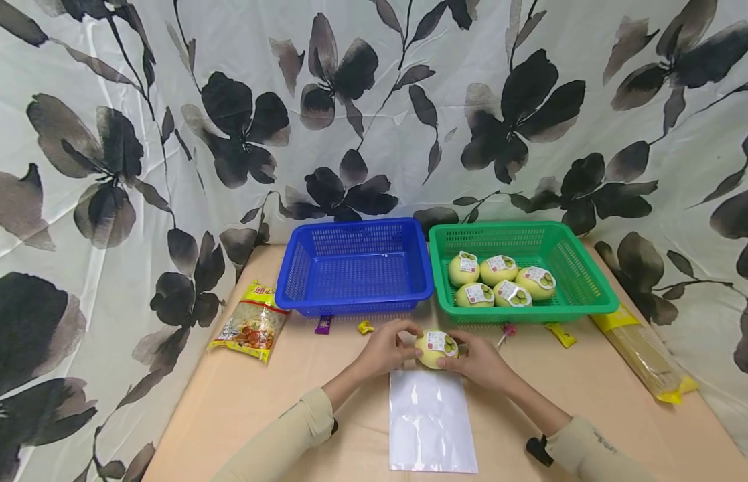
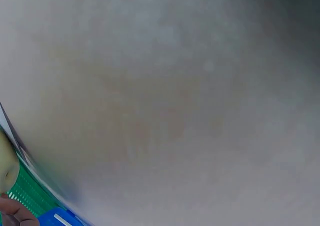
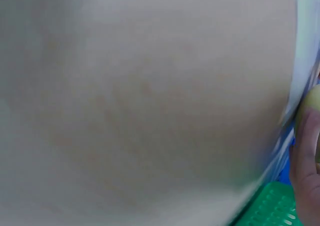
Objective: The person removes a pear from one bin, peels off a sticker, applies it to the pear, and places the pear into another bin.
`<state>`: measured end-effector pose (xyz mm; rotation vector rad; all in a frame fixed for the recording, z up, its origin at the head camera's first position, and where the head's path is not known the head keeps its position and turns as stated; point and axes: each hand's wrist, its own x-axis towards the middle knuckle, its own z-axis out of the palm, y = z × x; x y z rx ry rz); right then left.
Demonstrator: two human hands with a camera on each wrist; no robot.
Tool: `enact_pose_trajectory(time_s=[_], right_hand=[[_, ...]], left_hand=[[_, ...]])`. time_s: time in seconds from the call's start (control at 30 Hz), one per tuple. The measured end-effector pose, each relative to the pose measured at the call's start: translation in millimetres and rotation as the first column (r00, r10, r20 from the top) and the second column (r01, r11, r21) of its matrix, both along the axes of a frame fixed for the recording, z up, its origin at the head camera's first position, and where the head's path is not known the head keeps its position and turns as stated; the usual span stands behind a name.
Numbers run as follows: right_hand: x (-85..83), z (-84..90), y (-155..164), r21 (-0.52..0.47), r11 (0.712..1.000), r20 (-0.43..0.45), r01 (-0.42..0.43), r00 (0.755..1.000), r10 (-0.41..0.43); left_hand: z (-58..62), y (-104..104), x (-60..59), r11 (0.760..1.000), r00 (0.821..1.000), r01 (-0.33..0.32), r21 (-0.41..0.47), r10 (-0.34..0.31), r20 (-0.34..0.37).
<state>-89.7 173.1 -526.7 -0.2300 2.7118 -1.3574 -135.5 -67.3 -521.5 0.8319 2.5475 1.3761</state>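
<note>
A pale yellow-green melon (image 1: 431, 358) with a white printed label sits between both hands, just above the top edge of a clear plastic bag over white paper (image 1: 432, 422). From its left side, my left hand (image 1: 386, 348) holds it with bent fingers. My right hand (image 1: 479, 361) grips the opposite side, thumb at the front. Only a sliver of the melon (image 2: 7, 163) and some fingers show in the left wrist view. At the right wrist view's edge, fingers lie along the melon (image 3: 311, 101); a blurred pale surface fills most of both wrist views.
Behind stand a blue basket (image 1: 355, 309) and a green basket (image 1: 530, 312) with several labelled melons (image 1: 497, 268). A food packet (image 1: 251, 323) lies left, a noodle packet (image 1: 641, 351) right. Small sweets, including a purple one (image 1: 323, 325) and a lollipop (image 1: 508, 331), lie before the baskets.
</note>
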Motion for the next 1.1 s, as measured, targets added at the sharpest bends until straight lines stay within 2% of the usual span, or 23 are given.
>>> enact_pose_trajectory(time_s=[0.13, 0.27, 0.47, 0.53, 0.67, 0.8, 0.93, 1.1], right_hand=[[0.3, -4.3, 4.0, -0.021, 1.000, 0.003, 0.007, 1.000, -0.007], [2.7, -7.6, 9.2, -0.100, 0.995, 0.057, 0.022, 0.998, -0.016], [7.6, -8.7, 20.0, -0.127, 0.991, 0.138, 0.053, 0.990, -0.036], [10.9, -4.8, 24.8, -0.162, 0.986, 0.164, 0.029, 0.986, -0.002], [19.9, 14.7, 35.4, -0.260, 0.964, 0.197, -0.052, 0.975, 0.106], [27.1, 39.5, 48.4, -0.281, 0.952, 0.225, -0.122, 0.956, 0.189], [29.7, 62.1, 59.4, -0.230, 0.958, 0.211, -0.171, 0.952, 0.220], [29.0, 93.1, 70.3, -0.143, 0.972, 0.136, -0.185, 0.969, 0.204]], left_hand=[[5.1, 0.2, -1.2, 0.999, 0.999, 0.031, -0.012, -0.031, 0.011], [13.1, 4.3, -4.6, 0.999, 0.999, 0.046, -0.015, -0.046, 0.019], [22.0, 24.4, -12.3, 0.999, 0.998, 0.045, 0.025, -0.047, 0.044], [24.7, 32.7, -15.1, 0.998, 0.997, 0.050, 0.040, -0.052, 0.049], [27.9, 46.1, -21.4, 0.997, 0.996, 0.056, 0.058, -0.060, 0.062], [24.5, 56.4, -28.2, 0.996, 0.996, 0.070, 0.062, -0.074, 0.055], [21.1, 64.0, -31.8, 0.997, 0.997, 0.058, 0.057, -0.060, 0.038], [22.7, 70.7, -33.7, 0.999, 0.999, 0.017, 0.045, -0.018, 0.034]])
